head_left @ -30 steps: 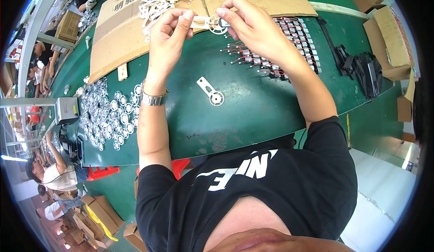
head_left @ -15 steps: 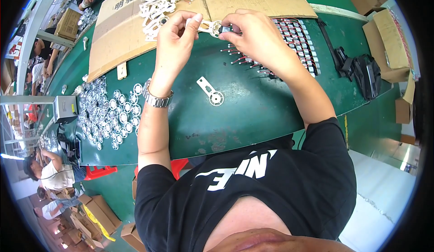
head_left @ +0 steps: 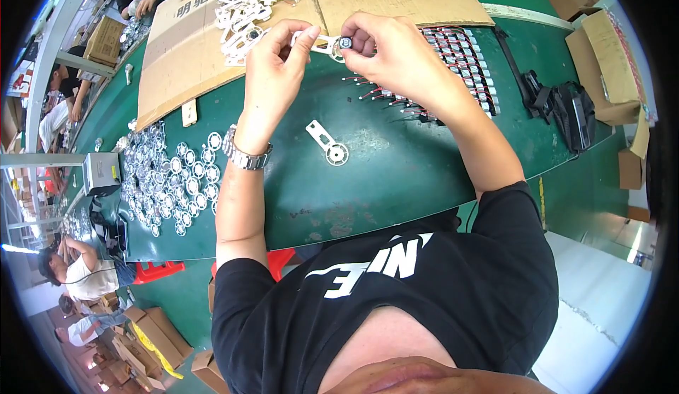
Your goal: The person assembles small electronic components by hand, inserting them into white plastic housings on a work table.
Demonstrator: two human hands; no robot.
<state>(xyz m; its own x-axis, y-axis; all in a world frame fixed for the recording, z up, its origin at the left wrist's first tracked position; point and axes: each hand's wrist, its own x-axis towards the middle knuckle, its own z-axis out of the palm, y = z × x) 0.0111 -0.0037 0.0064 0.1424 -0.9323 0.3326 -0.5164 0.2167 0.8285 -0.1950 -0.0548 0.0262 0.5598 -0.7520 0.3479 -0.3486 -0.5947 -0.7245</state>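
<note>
My left hand (head_left: pixel 283 58) is closed, thumb and fingers pinching the narrow end of a cream plastic housing (head_left: pixel 322 43) with a ring-shaped head. In my right hand (head_left: pixel 389 51) a small cylindrical motor (head_left: pixel 346 42) is pinched, its dark round end showing at the ring. Whether the motor sits in the ring or only touches it, I cannot tell. Below my hands, a second flat plastic piece (head_left: pixel 327 143) with a spoked wheel end lies on the green table (head_left: pixel 311 210).
More cream housings (head_left: pixel 244 22) are heaped on a cardboard sheet (head_left: pixel 173 61). Rows of small motors with red wires (head_left: pixel 463 68) lie at right, beside a black strapped item (head_left: pixel 573 114). Many round spoked parts (head_left: pixel 170 182) cover the left. A co-worker's hand (head_left: pixel 146 3) is at far left.
My right hand has turned and shifted slightly left, so the motor's dark round end now shows. My left hand stays nearly still. The co-worker's hand at far left has moved.
</note>
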